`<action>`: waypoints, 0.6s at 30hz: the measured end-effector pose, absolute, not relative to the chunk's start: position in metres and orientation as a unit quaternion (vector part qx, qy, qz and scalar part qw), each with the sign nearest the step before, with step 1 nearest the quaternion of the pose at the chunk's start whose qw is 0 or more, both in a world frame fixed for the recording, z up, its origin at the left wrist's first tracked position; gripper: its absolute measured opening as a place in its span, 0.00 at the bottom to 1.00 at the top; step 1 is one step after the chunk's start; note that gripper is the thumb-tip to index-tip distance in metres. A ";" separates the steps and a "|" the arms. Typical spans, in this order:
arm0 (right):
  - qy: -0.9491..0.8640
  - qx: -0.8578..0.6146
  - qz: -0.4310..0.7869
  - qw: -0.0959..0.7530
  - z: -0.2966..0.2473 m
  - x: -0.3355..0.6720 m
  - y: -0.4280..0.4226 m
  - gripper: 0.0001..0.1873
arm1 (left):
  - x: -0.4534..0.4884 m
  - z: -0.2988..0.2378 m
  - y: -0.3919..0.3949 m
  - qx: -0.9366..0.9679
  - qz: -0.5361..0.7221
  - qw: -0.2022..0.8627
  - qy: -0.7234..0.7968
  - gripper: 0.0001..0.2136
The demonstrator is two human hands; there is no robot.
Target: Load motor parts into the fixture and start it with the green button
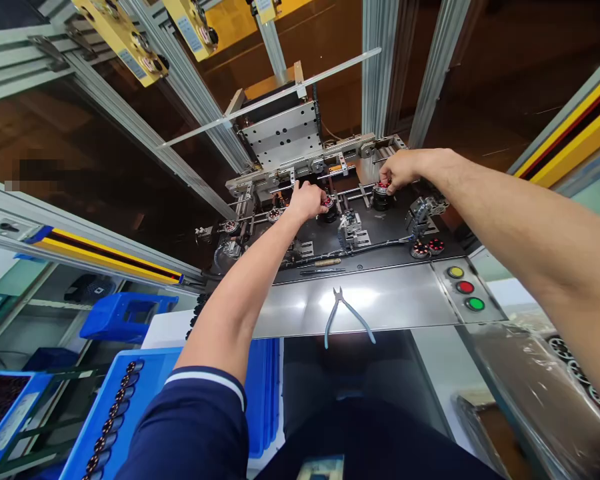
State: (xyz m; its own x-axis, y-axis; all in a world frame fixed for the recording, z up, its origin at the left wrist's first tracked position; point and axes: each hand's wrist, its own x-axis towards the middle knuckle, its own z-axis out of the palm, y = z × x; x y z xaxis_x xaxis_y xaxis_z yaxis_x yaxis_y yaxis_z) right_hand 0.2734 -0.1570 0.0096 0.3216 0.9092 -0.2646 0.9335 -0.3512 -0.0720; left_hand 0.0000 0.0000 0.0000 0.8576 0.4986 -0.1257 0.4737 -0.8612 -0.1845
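Note:
Both my arms reach deep into a machine. My left hand [307, 200] is closed round a small red-wound stator [327, 201] seated on a black fixture at the middle of the black machine bed [390, 230]. My right hand [399, 170] pinches another red-wound stator [383, 187] on the fixture to the right. Two more such stators [427, 248] lie at the bed's right front. Further ones [274, 215] sit on fixtures to the left.
Blue-handled pliers [347, 315] lie on the steel front plate [405, 300]. Yellow, red and green buttons [465, 288] sit at its right. Blue trays [115, 407] with rows of parts stand lower left. Aluminium frame posts and yellow light-curtain bars [105, 253] flank the opening.

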 end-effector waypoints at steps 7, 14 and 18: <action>0.579 0.808 -0.112 -0.004 0.021 0.253 -0.183 0.34 | 0.005 0.010 0.003 -0.961 0.105 0.069 -0.245 0.20; 0.577 0.812 -0.087 -0.023 0.022 0.243 -0.194 0.39 | -0.002 0.009 0.015 -0.972 0.097 0.030 -0.211 0.18; 0.566 0.821 -0.070 -0.018 0.024 0.245 -0.185 0.30 | -0.001 0.007 0.017 -0.974 0.096 0.031 -0.204 0.17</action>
